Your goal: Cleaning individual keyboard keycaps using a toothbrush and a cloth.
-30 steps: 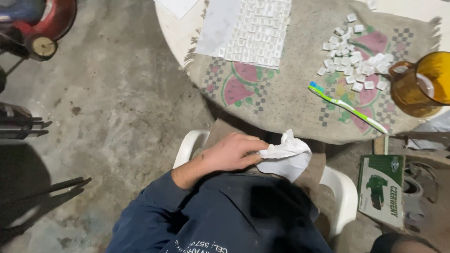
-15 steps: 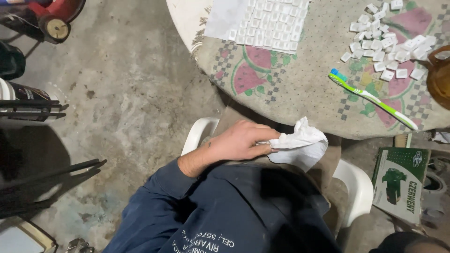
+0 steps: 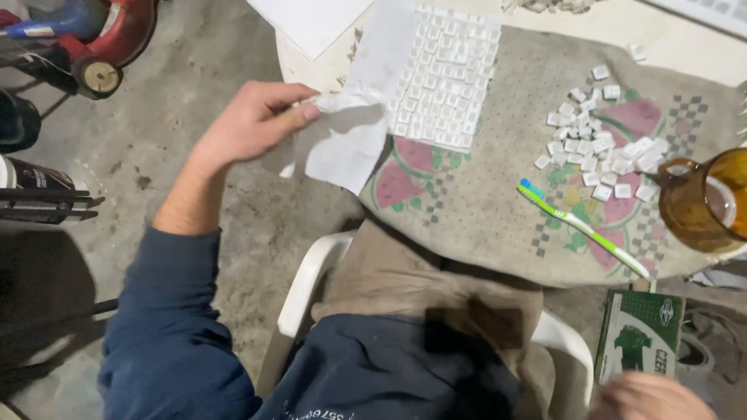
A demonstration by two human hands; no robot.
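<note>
Left hand [image 3: 247, 124]: pinching a crumpled white paper tissue [image 3: 336, 144] at the table's left edge [image 3: 311, 70].
Right hand [image 3: 650, 397]: mostly out of frame, grip not discernible.

Bare left hand [image 3: 250, 124] and wrist, dark navy long sleeve [image 3: 167, 327] bunched below the forearm, matching navy top [image 3: 389, 369] with small pale lettering (upside down from here), bare right hand [image 3: 650, 397], no rings or watch visible

Left hand [image 3: 247, 124] raised, pinching; right hand [image 3: 650, 397] low.
</note>
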